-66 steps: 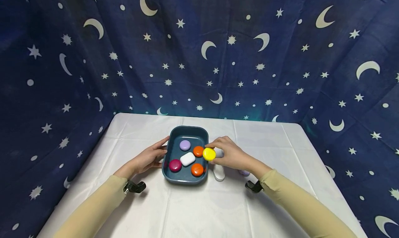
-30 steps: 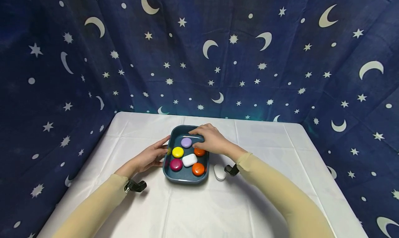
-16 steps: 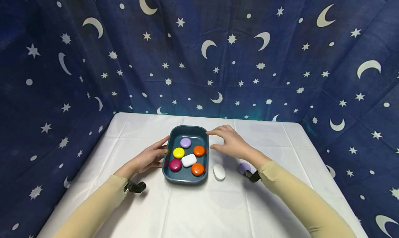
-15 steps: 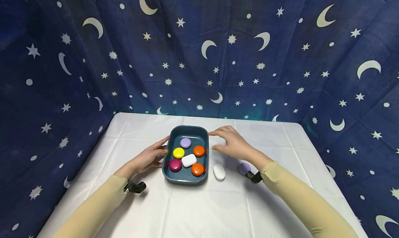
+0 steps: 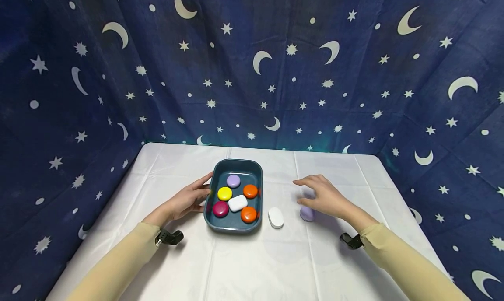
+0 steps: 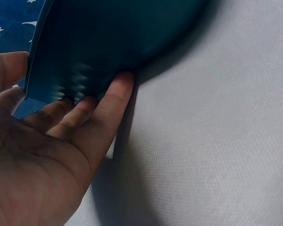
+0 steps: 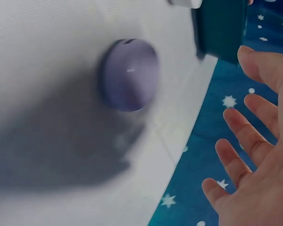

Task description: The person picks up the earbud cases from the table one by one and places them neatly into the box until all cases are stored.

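My left hand (image 5: 188, 200) rests its extended fingertips against the left wall of a dark teal rectangular tray (image 5: 233, 229); the left wrist view shows the fingers (image 6: 119, 87) touching the tray's outer side. Inside lie glossy rounded pieces: a lilac one (image 5: 233, 181), a yellow one (image 5: 225, 194), a dark red one (image 5: 220, 209), a white one (image 5: 238, 203) and two orange ones, one at the upper right (image 5: 250, 191) and one at the lower right (image 5: 248, 214). Holding nothing, my right hand (image 5: 327, 197) hovers with spread fingers over a lilac round piece (image 7: 130, 75) on the table.
A white oval piece (image 5: 276, 218) stands on the white tablecloth (image 5: 260, 266) just right of the tray. Behind the table hangs a dark blue curtain (image 5: 236, 51) with moons and stars. Each wrist wears a black camera band, such as the right one (image 5: 351, 241).
My right hand brought the yellow piece into the tray, let it go beside the dark red one, then withdrew rightward to above the loose lilac piece. My left hand stayed at the tray.
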`<state>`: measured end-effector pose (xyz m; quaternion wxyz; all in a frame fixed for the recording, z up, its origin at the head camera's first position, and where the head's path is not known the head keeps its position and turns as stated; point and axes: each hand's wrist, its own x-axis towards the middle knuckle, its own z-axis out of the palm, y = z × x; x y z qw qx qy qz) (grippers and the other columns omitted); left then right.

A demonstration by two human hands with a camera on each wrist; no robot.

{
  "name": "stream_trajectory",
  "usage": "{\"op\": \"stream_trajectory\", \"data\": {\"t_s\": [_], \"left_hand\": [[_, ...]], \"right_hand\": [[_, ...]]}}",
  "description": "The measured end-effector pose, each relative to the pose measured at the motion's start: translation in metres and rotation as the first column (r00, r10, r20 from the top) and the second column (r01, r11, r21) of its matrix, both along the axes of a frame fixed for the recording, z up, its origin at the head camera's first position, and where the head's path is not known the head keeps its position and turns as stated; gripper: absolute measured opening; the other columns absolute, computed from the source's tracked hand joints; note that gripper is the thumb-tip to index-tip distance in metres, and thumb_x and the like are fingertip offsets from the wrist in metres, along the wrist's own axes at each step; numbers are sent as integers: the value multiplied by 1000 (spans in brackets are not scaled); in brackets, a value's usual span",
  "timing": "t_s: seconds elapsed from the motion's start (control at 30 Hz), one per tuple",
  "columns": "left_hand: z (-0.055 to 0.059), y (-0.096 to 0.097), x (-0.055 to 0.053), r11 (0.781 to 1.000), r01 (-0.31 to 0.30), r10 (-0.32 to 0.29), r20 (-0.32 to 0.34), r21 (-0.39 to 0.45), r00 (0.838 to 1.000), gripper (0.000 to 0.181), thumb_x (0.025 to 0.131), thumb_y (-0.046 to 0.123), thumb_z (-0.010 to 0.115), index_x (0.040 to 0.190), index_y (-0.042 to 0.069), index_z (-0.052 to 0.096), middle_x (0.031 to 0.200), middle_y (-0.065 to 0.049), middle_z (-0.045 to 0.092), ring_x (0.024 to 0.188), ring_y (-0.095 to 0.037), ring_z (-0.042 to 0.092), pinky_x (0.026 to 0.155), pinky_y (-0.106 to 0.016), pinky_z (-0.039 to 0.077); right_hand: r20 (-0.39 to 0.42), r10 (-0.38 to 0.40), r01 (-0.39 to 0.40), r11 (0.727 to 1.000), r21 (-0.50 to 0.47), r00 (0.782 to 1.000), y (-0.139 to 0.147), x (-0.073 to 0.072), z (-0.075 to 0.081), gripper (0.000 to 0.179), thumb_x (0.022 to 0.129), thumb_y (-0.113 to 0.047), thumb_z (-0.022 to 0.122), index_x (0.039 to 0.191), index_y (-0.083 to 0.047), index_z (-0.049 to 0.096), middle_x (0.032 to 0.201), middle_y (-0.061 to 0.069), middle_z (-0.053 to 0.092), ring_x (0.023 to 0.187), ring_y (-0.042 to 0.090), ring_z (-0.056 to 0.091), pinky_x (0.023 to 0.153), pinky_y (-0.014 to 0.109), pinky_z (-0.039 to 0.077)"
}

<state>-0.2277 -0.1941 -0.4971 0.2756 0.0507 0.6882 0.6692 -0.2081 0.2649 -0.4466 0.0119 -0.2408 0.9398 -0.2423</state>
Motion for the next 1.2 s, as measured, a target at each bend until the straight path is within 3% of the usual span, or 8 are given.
{"op": "stream_trajectory", "data": {"t_s": [0.63,1.2], "left_hand": [[2,1,3,1000,-12,12,16,3,1000,65,108,19,51,164,38,23,167,-19,17,147,-42,28,86,-45,56],[2,1,3,1000,-23,23,22,1,1000,65,107,20,52,163,39,25,166,-18,19,147,-42,28,87,-44,56]], "right_hand": [[-6,-39,39,999,25,999,36,27,-38,65,80,-40,87,138,-18,66,126,0,65,122,32,52,102,57,38],[37,-33,30,998,56,999,40,30,-55,69,77,-45,88,137,-19,64,120,-5,64,111,22,54,96,52,40]]}}
